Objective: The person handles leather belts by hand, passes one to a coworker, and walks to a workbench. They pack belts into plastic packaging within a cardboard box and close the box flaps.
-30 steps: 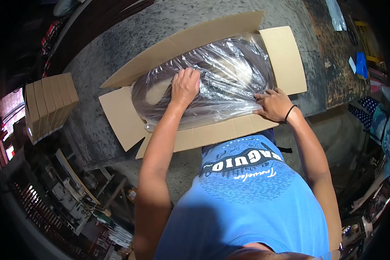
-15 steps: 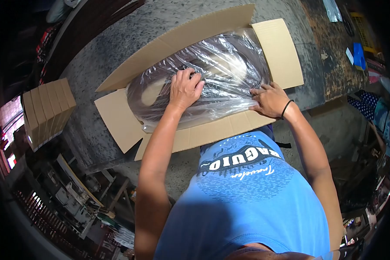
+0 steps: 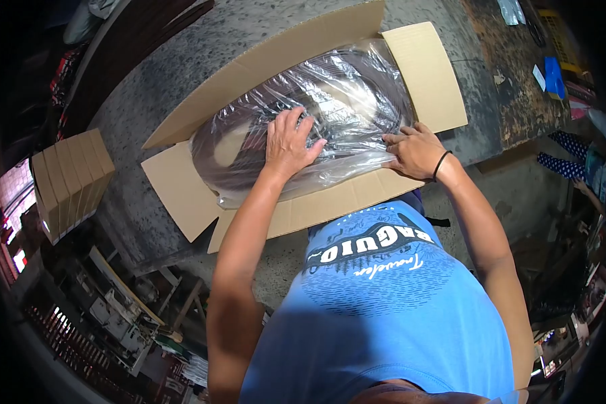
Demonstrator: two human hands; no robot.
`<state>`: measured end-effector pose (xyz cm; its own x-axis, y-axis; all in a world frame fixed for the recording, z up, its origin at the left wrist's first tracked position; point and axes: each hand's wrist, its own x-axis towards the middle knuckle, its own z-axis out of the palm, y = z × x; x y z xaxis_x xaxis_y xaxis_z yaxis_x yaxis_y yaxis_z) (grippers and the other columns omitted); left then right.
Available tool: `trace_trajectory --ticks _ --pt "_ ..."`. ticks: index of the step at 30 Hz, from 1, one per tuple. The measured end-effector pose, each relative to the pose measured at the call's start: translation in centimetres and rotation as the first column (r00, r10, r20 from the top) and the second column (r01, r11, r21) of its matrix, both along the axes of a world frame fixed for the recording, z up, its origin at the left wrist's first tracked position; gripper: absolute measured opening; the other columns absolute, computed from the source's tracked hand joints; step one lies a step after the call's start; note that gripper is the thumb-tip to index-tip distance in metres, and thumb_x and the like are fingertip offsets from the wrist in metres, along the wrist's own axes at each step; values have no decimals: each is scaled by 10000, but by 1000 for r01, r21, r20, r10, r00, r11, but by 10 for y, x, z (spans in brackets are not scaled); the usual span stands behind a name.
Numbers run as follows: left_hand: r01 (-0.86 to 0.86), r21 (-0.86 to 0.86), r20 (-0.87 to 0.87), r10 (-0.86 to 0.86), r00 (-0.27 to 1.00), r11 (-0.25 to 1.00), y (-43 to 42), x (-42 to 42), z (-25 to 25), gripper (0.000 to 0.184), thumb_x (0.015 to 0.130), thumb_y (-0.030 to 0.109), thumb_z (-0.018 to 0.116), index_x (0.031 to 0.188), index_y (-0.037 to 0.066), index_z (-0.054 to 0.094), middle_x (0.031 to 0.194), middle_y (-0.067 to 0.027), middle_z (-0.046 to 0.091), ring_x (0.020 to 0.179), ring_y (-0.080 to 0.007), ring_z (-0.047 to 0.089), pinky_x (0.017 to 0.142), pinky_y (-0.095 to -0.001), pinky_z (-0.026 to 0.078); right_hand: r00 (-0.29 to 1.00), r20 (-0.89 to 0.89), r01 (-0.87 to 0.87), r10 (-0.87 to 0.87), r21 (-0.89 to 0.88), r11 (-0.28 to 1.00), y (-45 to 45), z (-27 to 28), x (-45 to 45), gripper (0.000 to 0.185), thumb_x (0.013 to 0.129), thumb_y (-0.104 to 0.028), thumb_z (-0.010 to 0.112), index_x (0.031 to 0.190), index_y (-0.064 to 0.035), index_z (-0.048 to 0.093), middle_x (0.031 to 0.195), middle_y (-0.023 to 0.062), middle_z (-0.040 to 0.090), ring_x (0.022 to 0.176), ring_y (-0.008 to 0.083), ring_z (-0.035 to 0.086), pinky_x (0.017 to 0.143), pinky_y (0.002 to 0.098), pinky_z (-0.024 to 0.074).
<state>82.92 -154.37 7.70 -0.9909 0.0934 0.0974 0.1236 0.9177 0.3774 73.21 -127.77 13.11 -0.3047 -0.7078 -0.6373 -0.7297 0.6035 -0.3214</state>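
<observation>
Grey tabletop (image 3: 175, 84) bears glossy, plastic-wrapped brown coils (image 3: 330, 131).

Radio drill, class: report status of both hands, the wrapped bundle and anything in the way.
Left hand on plastic, thumb spread; right hand at carton's near-right corner. Brown bundle under plastic, inside open carton. No obstruction visible.

Blue tee (image 3: 411, 316) (wht txt (image 3: 386, 236)), blk wristband (image 3: 439, 165)
</observation>
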Motion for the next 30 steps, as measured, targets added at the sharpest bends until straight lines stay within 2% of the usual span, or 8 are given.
trace_trajectory --ticks 5,7,10,13,20,22,26,30 --pt "3 -49 3 -3 1000 999 3 0 -8 413 678 322 722 987 92 574 1166 -102 476 1080 -300 432 849 -422 371 999 41 24 -27 62 998 -1 -2 0 469 881 -495 460 1022 -104 677 1317 10 502 1197 302 447 1019 445 296" --pt "4 -73 -24 -5 1000 997 5 2 -12 434 678 334 718 1002 83 575 1199 -121 460 1120 -317 411 878 -442 351 999 -29 25 -26 -47 999 3 -6 3 487 866 -507 465 966 -90 697 1280 14 537 1131 280 492 969 434 329" --pt "-4 19 13 4 1000 1000 9 10 -6 460 673 329 719 1021 74 559 1227 -151 444 1182 -350 379 925 -478 328 1000 19 -9 8 48 999 -1 4 0 459 877 -491 470 1049 -113 665 1329 15 491 1212 306 438 1030 454 283" --pt "44 -2 100 -44 994 999 14 16 4 502 668 343 722 1049 69 542 1254 -173 423 1226 -366 340 976 -503 285 999 41 0 -2 54 999 -3 5 -1 454 873 -491 477 1052 -117 663 1331 16 489 1215 309 436 1033 454 279" --pt "23 7 90 -23 996 1000 13 21 -4 527 671 355 724 1067 68 527 1276 -176 408 1251 -369 316 1003 -524 257 999 37 0 -2 44 999 -2 4 0 449 869 -489 485 1045 -117 664 1329 16 492 1220 313 432 1032 462 277" --pt "-8 90 91 0 996 996 12 22 -3 506 681 364 719 1060 81 538 1277 -173 406 1259 -369 307 1007 -537 243 999 37 7 -8 39 999 -2 4 0 446 868 -485 488 1048 -116 663 1327 15 493 1221 314 431 1032 465 277" --pt "20 66 27 -22 999 998 16 24 2 417 705 342 708 1012 93 574 1272 -167 414 1251 -360 319 1010 -540 234 999 35 11 -12 42 999 -2 5 0 436 866 -477 494 1048 -119 664 1328 14 492 1223 316 430 1037 467 273" --pt "26 37 45 -28 999 999 26 32 5 256 728 237 698 929 99 620 1163 -124 482 1146 -314 404 979 -512 273 999 51 12 -14 50 999 -3 7 0 410 862 -448 511 1052 -119 664 1329 15 491 1222 315 431 1043 470 267"
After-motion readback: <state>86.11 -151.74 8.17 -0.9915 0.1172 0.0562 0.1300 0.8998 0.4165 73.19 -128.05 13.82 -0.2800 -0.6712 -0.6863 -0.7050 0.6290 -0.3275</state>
